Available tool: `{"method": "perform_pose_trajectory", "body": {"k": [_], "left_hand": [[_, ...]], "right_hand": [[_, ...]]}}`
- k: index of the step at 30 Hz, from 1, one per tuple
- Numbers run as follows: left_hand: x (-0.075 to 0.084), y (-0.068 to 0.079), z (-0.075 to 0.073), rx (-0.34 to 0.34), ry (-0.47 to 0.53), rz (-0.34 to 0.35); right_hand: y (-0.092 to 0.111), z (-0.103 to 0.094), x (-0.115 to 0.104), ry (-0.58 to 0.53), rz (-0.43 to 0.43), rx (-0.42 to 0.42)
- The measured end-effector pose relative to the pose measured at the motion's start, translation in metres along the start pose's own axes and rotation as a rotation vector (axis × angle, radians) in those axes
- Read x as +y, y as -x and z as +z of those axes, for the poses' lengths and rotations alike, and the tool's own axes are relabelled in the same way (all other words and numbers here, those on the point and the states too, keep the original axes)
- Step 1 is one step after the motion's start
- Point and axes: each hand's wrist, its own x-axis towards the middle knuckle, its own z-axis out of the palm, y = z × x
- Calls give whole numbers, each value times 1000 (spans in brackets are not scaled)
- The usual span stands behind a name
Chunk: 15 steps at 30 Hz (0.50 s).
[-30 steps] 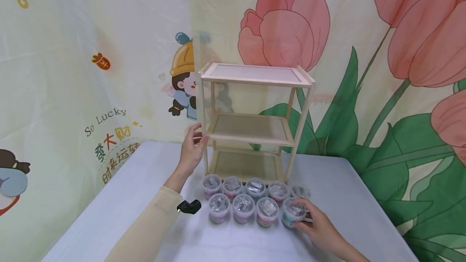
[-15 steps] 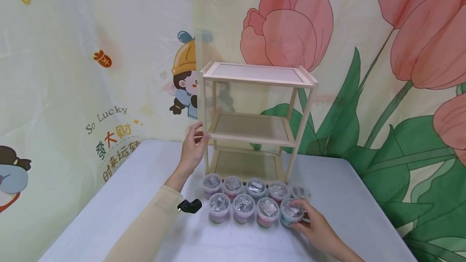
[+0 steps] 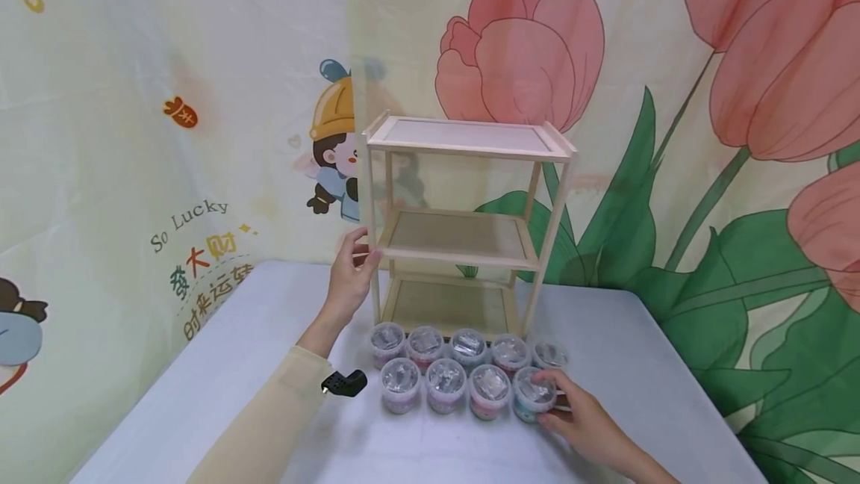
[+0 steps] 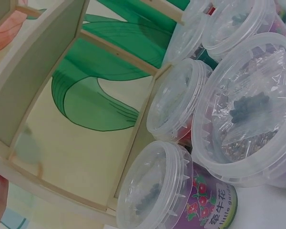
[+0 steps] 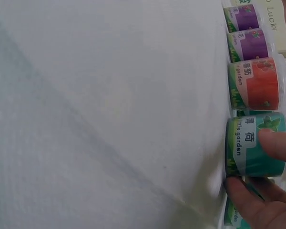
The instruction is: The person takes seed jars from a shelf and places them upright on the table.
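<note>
My right hand [image 3: 583,413] grips a small plastic tub with a teal label reading "little garden" [image 5: 260,148] and a clear lid, standing at the right end of the front row on the table. Its fingers curl round the tub's right side. My left hand [image 3: 349,275] holds the left post of a three-tier wooden rack [image 3: 463,254] at middle-shelf height, the thumb at the front. In the left wrist view only a bit of this hand shows at the left edge. Beside the teal tub stands a red-labelled tub [image 5: 260,86].
Two purple-labelled tubs [image 3: 446,387] fill the rest of the front row. A back row of several similar tubs [image 3: 468,348] stands against the rack's foot. A white cloth covers the table [image 3: 645,409]. Behind the rack hangs a printed backdrop [image 3: 524,51] with tulips.
The teal-labelled tub has slid slightly left, closer to the red-labelled one, with my right hand on it. My left hand stays at the rack. The head view has shifted a little.
</note>
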Motion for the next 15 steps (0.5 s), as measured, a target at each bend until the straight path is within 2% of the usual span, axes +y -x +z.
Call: {"method": "perform_pose_trajectory", "body": {"k": [7,10,15], "left_hand": [[3,2,-6,-21,1,-26],[5,1,-11,-44,-14,-36],[7,4,-22,-80,-62,-16]], "right_hand": [[2,-15,-7,90,-59,-70],[4,-27,-13,106,-52,-82],[10,-53,-26,148,7,-77]]}}
